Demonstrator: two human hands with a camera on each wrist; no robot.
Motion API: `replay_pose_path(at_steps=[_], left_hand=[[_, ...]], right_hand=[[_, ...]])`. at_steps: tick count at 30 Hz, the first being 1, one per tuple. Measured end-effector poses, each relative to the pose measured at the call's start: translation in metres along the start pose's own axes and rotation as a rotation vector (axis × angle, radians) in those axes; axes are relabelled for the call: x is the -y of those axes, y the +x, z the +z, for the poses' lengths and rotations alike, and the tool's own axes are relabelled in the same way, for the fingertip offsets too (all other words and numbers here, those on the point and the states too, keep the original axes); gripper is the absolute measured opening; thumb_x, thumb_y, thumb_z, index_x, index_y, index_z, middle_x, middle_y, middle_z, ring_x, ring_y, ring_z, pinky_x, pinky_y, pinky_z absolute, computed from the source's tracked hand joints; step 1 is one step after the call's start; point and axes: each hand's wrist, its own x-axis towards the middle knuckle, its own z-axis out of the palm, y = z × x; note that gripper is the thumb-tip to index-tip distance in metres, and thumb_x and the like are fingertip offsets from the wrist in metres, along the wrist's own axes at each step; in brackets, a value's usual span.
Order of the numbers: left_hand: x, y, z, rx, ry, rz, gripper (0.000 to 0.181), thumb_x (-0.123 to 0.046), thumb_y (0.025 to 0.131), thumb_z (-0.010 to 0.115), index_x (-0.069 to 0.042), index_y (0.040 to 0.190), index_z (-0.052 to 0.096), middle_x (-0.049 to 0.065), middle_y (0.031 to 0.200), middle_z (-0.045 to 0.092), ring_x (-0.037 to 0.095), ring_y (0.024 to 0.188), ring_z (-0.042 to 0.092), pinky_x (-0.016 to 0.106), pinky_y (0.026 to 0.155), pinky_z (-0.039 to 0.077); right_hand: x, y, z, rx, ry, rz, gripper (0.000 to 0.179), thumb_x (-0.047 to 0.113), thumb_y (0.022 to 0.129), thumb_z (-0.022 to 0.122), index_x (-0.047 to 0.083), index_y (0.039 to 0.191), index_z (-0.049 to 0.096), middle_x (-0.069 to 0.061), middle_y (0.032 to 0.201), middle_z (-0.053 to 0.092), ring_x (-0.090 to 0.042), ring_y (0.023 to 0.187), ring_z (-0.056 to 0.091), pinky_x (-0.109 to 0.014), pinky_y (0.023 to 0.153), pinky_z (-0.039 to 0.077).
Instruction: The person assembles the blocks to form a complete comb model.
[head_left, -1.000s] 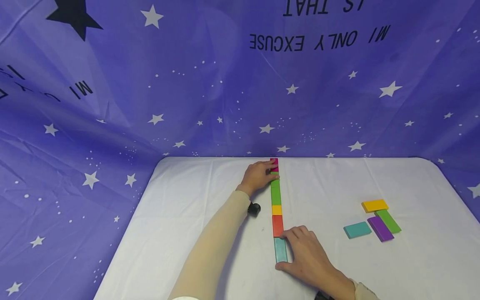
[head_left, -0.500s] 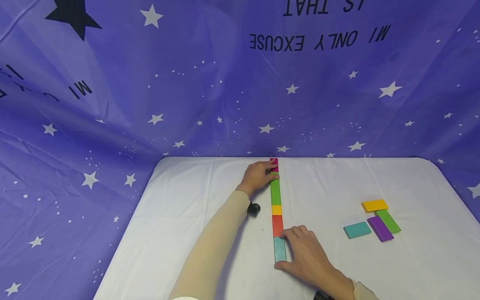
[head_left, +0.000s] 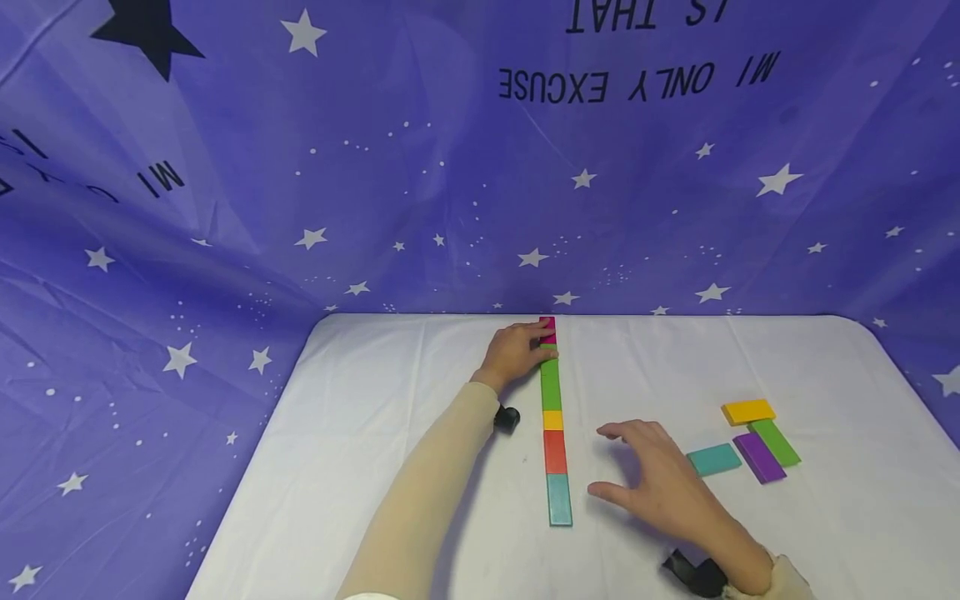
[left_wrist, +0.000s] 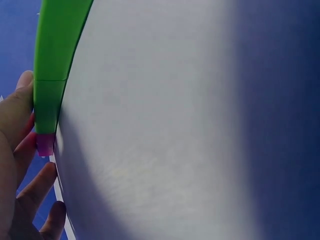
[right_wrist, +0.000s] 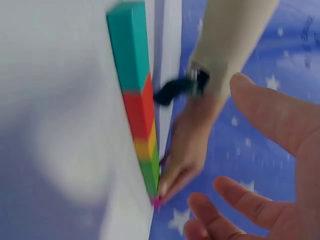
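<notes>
A single-file row of coloured wooden blocks runs away from me, with a teal block (head_left: 559, 500) nearest, then a red block (head_left: 555, 452), a yellow block (head_left: 552, 420), green blocks (head_left: 551, 390) and a pink block (head_left: 547, 337) at the far end. My left hand (head_left: 512, 352) rests its fingers over the pink block and its thumb on the adjoining green one. In the left wrist view, the pink block (left_wrist: 45, 144) shows beside those fingers. To the right of the row, my right hand (head_left: 663, 479) holds nothing, its thumb and fingers spread apart.
Right of the right hand lie four-sided loose blocks: a teal one (head_left: 716, 459), a purple one (head_left: 761, 457), a green one (head_left: 776, 442) and a yellow one (head_left: 748, 412). A purple star-print cloth (head_left: 450, 167) rises behind the white table (head_left: 360, 467).
My right hand has let go of the near teal block and moved right, its fingers spread. The left hand and the row keep their places.
</notes>
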Motion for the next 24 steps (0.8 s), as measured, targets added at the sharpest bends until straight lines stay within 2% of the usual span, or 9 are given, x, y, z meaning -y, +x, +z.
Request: replay_pose_path(at_steps=[3,5,8,12,14,20,24], left_hand=[[0.0,0.0,0.0,0.0,0.001,0.001,0.051,-0.042,0.093,0.071,-0.024,0.14,0.063,-0.009,0.148,0.053,0.021,0.137,0.05,0.04,0.115,0.037],[0.0,0.0,0.0,-0.002,0.001,0.003,0.051,-0.042,0.093,0.071,-0.024,0.139,0.063,-0.009,0.148,0.053,0.021,0.137,0.05,0.04,0.114,0.037],[0.001,0.001,0.001,-0.011,0.0,0.009,0.05,-0.042,0.092,0.072,-0.024,0.138,0.064,-0.009,0.147,0.054,0.021,0.136,0.051,0.039,0.114,0.038],[0.003,0.002,0.001,-0.02,0.008,0.022,0.05,-0.042,0.092,0.072,-0.023,0.138,0.064,-0.007,0.146,0.055,0.021,0.135,0.052,0.037,0.113,0.039],[0.004,0.002,0.001,-0.023,0.009,0.025,0.05,-0.042,0.092,0.072,-0.023,0.138,0.064,-0.007,0.146,0.055,0.021,0.134,0.052,0.036,0.113,0.039],[0.003,0.001,0.001,-0.012,-0.002,0.021,0.05,-0.044,0.093,0.071,-0.024,0.138,0.064,-0.007,0.146,0.055,0.021,0.135,0.051,0.037,0.113,0.039],[0.003,0.001,0.001,-0.011,0.008,0.018,0.05,-0.044,0.093,0.071,-0.024,0.138,0.064,-0.008,0.146,0.055,0.02,0.135,0.051,0.036,0.113,0.039]], right_hand=[[-0.015,0.001,-0.015,-0.034,0.028,0.018,0.064,0.042,0.076,0.088,0.012,0.128,0.063,-0.008,0.125,0.063,-0.03,0.119,0.05,-0.059,0.096,0.047],[-0.025,0.001,-0.025,-0.064,0.039,0.021,0.062,0.04,0.079,0.086,0.011,0.129,0.062,-0.01,0.126,0.062,-0.031,0.118,0.05,-0.057,0.093,0.047],[-0.042,0.001,-0.037,-0.124,0.035,0.008,0.06,0.037,0.08,0.086,0.01,0.128,0.062,-0.012,0.125,0.062,-0.031,0.114,0.051,-0.047,0.086,0.047],[-0.062,0.003,-0.052,-0.195,0.044,-0.012,0.058,0.028,0.079,0.087,0.009,0.128,0.062,-0.013,0.126,0.061,-0.031,0.111,0.05,-0.032,0.081,0.041],[-0.071,0.004,-0.059,-0.21,0.056,-0.009,0.059,0.025,0.08,0.087,0.008,0.129,0.061,-0.016,0.127,0.059,-0.035,0.112,0.048,-0.035,0.082,0.039],[-0.096,0.004,-0.075,-0.229,0.048,0.034,0.061,0.023,0.082,0.085,0.004,0.133,0.057,-0.028,0.131,0.054,-0.051,0.119,0.04,-0.06,0.083,0.035],[-0.111,0.004,-0.081,-0.25,0.006,0.057,0.06,0.023,0.081,0.084,0.002,0.131,0.058,-0.031,0.131,0.053,-0.051,0.115,0.041,-0.057,0.081,0.035]])
